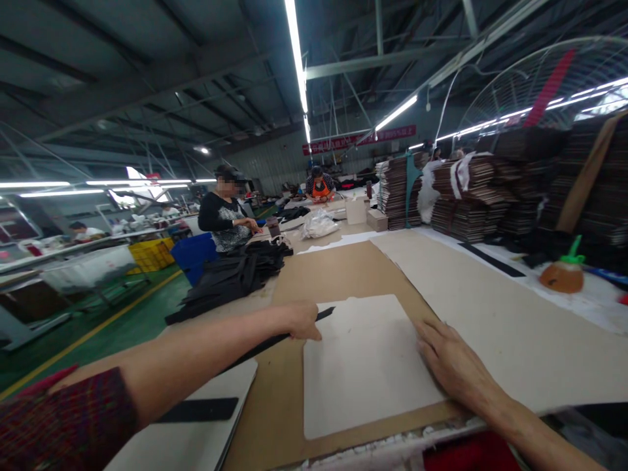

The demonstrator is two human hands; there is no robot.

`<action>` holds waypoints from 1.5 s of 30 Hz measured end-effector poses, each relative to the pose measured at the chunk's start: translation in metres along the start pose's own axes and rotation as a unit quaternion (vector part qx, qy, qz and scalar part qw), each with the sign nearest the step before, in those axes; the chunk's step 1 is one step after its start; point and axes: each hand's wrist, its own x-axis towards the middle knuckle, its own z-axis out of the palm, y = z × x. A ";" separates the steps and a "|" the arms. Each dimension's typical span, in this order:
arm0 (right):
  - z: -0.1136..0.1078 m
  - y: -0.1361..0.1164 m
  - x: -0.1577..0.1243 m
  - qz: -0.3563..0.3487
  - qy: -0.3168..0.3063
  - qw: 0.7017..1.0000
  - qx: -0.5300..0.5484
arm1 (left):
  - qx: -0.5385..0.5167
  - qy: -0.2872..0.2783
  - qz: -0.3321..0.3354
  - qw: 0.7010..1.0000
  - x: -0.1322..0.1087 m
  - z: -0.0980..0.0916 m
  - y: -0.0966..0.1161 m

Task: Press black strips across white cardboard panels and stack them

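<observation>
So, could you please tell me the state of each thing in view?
Left hand: closed on the black strip
Black strip: held, tip sticking out
White panel: lying flat on the brown board
Right hand: open, at the white panel's right edge
Bottle: upright
Black pieces: heaped
Plastic bag: crumpled
Ceiling light: lit

Flat pale panel [366, 369]; black strip [325, 314]

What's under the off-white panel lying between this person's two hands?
A brown board shows beyond the far, left and near edges of the panel, which appears to lie on it. Whatever is directly beneath the panel's middle is covered and can't be seen.
</observation>
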 end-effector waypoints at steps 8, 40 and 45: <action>-0.041 -0.090 -0.019 0.061 -0.020 0.956 0.286 | -0.529 -0.191 0.090 0.822 -0.056 0.025 0.039; -0.035 -0.131 -0.040 -0.011 -0.017 0.933 0.359 | -0.682 -0.109 0.082 0.718 -0.072 0.104 0.058; -0.042 -0.121 -0.057 -0.044 -0.190 0.910 0.366 | -0.613 -0.167 0.100 0.766 -0.094 0.115 0.048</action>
